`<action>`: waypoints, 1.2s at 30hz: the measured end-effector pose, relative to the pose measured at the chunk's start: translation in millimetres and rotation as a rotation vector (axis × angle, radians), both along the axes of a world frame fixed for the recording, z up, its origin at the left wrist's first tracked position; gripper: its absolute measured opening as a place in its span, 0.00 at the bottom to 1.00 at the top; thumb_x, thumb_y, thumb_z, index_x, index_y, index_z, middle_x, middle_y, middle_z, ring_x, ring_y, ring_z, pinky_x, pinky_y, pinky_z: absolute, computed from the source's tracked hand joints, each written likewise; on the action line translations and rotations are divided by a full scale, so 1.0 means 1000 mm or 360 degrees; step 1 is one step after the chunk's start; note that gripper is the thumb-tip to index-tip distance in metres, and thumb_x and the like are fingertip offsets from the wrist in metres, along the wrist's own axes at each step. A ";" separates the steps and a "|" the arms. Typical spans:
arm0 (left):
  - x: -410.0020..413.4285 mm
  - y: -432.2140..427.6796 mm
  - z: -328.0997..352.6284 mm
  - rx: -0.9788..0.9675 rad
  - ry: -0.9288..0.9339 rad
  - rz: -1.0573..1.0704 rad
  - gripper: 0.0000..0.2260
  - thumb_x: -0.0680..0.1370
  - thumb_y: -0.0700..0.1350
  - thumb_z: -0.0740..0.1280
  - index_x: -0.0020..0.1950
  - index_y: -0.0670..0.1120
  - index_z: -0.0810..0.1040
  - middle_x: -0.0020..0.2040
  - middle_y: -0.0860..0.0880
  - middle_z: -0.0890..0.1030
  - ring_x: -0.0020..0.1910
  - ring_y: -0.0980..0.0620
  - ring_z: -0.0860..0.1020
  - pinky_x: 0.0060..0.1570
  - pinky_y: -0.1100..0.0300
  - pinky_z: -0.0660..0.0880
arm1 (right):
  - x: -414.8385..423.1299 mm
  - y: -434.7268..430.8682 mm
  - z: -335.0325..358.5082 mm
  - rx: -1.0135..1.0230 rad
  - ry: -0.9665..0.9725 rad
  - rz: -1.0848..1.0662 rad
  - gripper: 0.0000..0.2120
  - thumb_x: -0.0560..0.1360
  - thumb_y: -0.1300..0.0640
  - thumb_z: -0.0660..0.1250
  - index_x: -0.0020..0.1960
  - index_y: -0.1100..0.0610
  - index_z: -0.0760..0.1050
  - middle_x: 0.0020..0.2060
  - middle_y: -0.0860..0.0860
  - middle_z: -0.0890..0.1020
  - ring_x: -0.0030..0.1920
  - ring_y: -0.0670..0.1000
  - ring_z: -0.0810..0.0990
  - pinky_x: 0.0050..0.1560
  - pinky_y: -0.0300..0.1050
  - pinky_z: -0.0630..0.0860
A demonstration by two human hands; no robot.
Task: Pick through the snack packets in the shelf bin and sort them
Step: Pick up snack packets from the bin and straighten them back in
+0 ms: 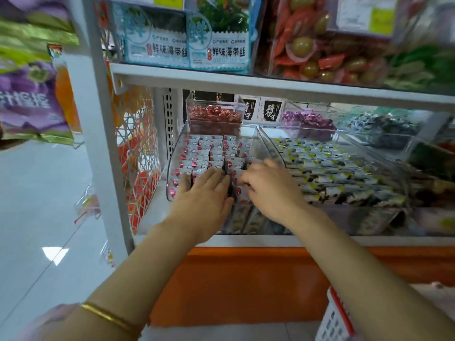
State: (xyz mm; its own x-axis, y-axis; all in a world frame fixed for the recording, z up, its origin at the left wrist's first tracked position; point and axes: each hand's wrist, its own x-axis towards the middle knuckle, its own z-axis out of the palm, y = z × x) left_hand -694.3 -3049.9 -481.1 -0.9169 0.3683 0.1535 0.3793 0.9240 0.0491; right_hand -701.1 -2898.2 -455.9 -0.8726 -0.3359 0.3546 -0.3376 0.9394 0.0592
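The white shelf (246, 81) is carrying a row of clear sloping containers, and the shelf bin (172, 168) at its left end is holding the task's goods. Beside it, a neighbouring bin (364, 216) is holding packets with yellow marks. Both hands are reaching into the left bin's lower half. The left hand (204, 195) is lying flat on the rows, its grip released and its straight fingers pressing on the wrappers. The right hand (268, 188) is working just beside it, fingers curling down among the rows; whether its grip is grasping a packet cannot be told, since the fingertips are hiding in the pile. The snack packets (209, 148), small and white with red marks, are lying in overlapping rows that are filling the bin from back to front. The step in hand appears to be the picking-through itself, with one hand steadying the rows while the other is probing. The next move is likely calling for a clean pinch on a single packet and a lift clear of its neighbours without upsetting the rows.
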 end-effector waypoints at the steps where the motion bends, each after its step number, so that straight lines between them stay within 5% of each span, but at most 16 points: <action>1: 0.001 -0.001 -0.001 0.0007 -0.0001 0.0009 0.24 0.82 0.54 0.44 0.77 0.49 0.46 0.78 0.52 0.45 0.76 0.54 0.40 0.72 0.41 0.39 | 0.000 -0.001 -0.003 0.0093 0.0039 -0.0020 0.13 0.76 0.60 0.63 0.59 0.53 0.76 0.56 0.50 0.77 0.61 0.55 0.67 0.58 0.51 0.67; 10: -0.001 -0.005 -0.004 0.0080 0.0072 0.0016 0.25 0.82 0.55 0.44 0.77 0.50 0.43 0.78 0.52 0.44 0.76 0.55 0.40 0.71 0.44 0.37 | -0.004 0.005 0.005 -0.0363 -0.0066 0.0060 0.02 0.75 0.54 0.66 0.43 0.51 0.75 0.46 0.45 0.77 0.53 0.47 0.66 0.53 0.45 0.65; 15: 0.000 -0.006 0.000 0.0202 0.0131 -0.0014 0.25 0.81 0.55 0.45 0.77 0.50 0.46 0.78 0.51 0.45 0.76 0.54 0.41 0.72 0.46 0.38 | 0.009 0.022 0.026 -0.0884 -0.0024 0.0145 0.03 0.77 0.61 0.63 0.44 0.56 0.72 0.38 0.46 0.75 0.41 0.47 0.74 0.39 0.39 0.70; 20: 0.008 0.002 0.017 0.0785 0.0278 -0.0099 0.23 0.80 0.53 0.57 0.73 0.47 0.64 0.73 0.49 0.64 0.71 0.50 0.60 0.69 0.56 0.57 | 0.024 0.042 0.038 -0.1360 0.0280 0.0111 0.06 0.77 0.63 0.62 0.42 0.55 0.70 0.37 0.47 0.75 0.39 0.46 0.75 0.40 0.40 0.73; 24: 0.017 0.007 0.022 0.1357 -0.0042 -0.0202 0.11 0.79 0.50 0.60 0.58 0.50 0.76 0.53 0.52 0.79 0.49 0.55 0.77 0.45 0.65 0.75 | 0.030 0.049 0.034 -0.1973 0.0136 0.0044 0.07 0.78 0.62 0.61 0.42 0.55 0.71 0.39 0.53 0.78 0.37 0.45 0.80 0.38 0.42 0.79; 26: 0.018 0.007 0.024 0.1643 -0.0196 -0.0189 0.10 0.79 0.47 0.60 0.48 0.46 0.79 0.43 0.49 0.81 0.40 0.55 0.78 0.39 0.61 0.77 | 0.032 0.047 0.028 -0.2283 -0.0036 0.0048 0.06 0.79 0.63 0.61 0.43 0.58 0.73 0.39 0.53 0.78 0.34 0.44 0.79 0.34 0.39 0.79; 31: 0.016 0.004 0.025 0.2330 -0.0599 0.0020 0.11 0.81 0.46 0.59 0.47 0.43 0.79 0.38 0.47 0.83 0.33 0.55 0.79 0.32 0.64 0.77 | 0.035 0.043 0.020 -0.2684 -0.0408 0.0140 0.05 0.77 0.62 0.63 0.43 0.59 0.75 0.40 0.53 0.80 0.33 0.45 0.80 0.31 0.37 0.77; 36: 0.016 0.003 0.026 0.2404 -0.0621 0.0142 0.13 0.80 0.50 0.59 0.46 0.43 0.77 0.35 0.45 0.81 0.29 0.54 0.77 0.28 0.63 0.74 | 0.034 0.043 0.017 -0.2647 -0.0557 0.0164 0.09 0.76 0.59 0.65 0.38 0.56 0.78 0.34 0.51 0.76 0.30 0.45 0.74 0.27 0.37 0.73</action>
State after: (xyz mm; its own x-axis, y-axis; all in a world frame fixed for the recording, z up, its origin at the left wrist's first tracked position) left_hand -678.8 -3046.6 -455.3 -0.9964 0.0421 0.0734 0.0712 -0.0525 0.9961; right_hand -666.9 -2855.4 -439.1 -0.9794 0.1158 0.1652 -0.1788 -0.1189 -0.9767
